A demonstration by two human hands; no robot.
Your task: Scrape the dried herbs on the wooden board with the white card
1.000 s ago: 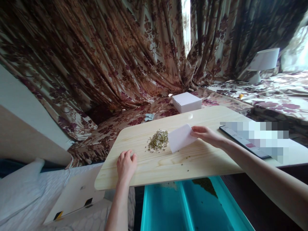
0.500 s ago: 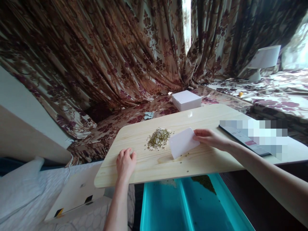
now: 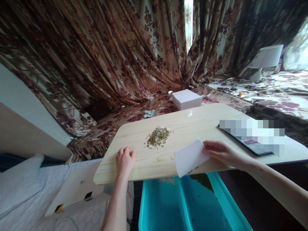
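My right hand (image 3: 220, 153) grips a white card (image 3: 191, 157) by its right edge. The card is tilted, its lower corner at the near edge of the light wooden table (image 3: 204, 118), with a few loose green grains (image 3: 193, 170) beside it. A pile of green beans mixed with white grains (image 3: 158, 137) lies on the table, apart from the card. My left hand (image 3: 125, 160) rests on the tabletop left of the pile, holding nothing, its fingers bent and slightly apart. Below the near edge sits a turquoise divided bin (image 3: 183, 205); green beans (image 3: 203, 182) lie in its right compartment.
A tablet (image 3: 250, 144), partly blurred out, lies on the table's right side. Behind the table are a white box (image 3: 187, 98) and a small pale cloth (image 3: 148, 114). A large flat carton (image 3: 72, 189) lies on the bed at left. A lamp (image 3: 267, 57) stands far right.
My right hand has drawn the card away from the pile, toward me and slightly right, to the table's near edge. My left hand has stayed in place.
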